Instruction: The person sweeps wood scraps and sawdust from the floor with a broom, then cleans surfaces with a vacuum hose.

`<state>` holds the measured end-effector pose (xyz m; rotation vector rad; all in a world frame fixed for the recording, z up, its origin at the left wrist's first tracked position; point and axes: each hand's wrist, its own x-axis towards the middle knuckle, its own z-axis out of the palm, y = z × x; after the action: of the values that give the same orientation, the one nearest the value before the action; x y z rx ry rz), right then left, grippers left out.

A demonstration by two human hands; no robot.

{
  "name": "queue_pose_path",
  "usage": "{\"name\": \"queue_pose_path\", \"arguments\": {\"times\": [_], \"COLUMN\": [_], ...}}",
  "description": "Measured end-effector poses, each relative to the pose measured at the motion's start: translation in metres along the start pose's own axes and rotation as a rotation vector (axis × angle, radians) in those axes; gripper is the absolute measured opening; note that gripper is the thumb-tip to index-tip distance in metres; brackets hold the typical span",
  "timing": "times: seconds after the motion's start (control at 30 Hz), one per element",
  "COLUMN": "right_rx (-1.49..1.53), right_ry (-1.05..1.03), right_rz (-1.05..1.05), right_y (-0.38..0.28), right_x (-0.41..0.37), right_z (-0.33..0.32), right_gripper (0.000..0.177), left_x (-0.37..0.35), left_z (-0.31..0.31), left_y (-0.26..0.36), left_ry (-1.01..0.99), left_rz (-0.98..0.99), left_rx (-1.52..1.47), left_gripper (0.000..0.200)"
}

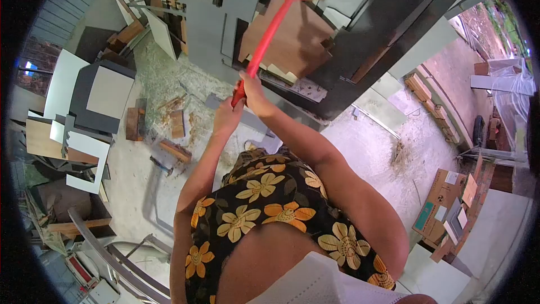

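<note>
A broom (268,34) with a red handle stretches away from me toward the top of the view. Its straw-coloured bristles are raised over a leaning stack of boards. My right hand (254,94) is wrapped round the handle, while my left hand (227,117) grips its lower end, just below and to the left. Behind the broom, a brown board (287,36) leans among grey and dark panels (205,34).
Wood blocks (178,124), a hammer-like tool (161,165) and debris lie on the floor to the left. White and grey panels (104,93) lean further left. A metal frame (107,253) stands lower left. On the right are a cardboard box (437,205) and stacked timber (430,107).
</note>
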<state>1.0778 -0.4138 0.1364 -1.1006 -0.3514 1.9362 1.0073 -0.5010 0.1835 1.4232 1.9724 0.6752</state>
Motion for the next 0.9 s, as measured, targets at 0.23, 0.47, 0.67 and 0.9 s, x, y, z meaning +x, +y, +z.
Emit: {"name": "queue_pose_path", "arguments": {"times": [0.23,0.47,0.67,0.9], "right_rx": [-0.037,-0.054,-0.005,-0.132], "right_ry": [0.127,0.047,-0.193,-0.305], "right_rz": [-0.139,-0.238,-0.405,-0.71], "right_y": [0.016,-0.011,-0.095,-0.243], "right_x": [0.021,0.032,0.039,0.074], "right_z": [0.017,0.054,0.117,0.188], "right_gripper": [0.012,0.014,0.016,0.018], "left_x": [0.021,0.043,0.103,0.209], "left_z": [-0.012,-0.045,-0.071,-0.113], "left_y": [-0.02,-0.001,0.038,0.151], "left_ry": [-0.04,0.036,0.161,0.209], "left_rz": [-0.016,0.111,0.219,0.336], "left_rx": [-0.033,-0.121,-0.286,-0.395], "left_gripper": [0.037,0.029,0.029,0.032]}}
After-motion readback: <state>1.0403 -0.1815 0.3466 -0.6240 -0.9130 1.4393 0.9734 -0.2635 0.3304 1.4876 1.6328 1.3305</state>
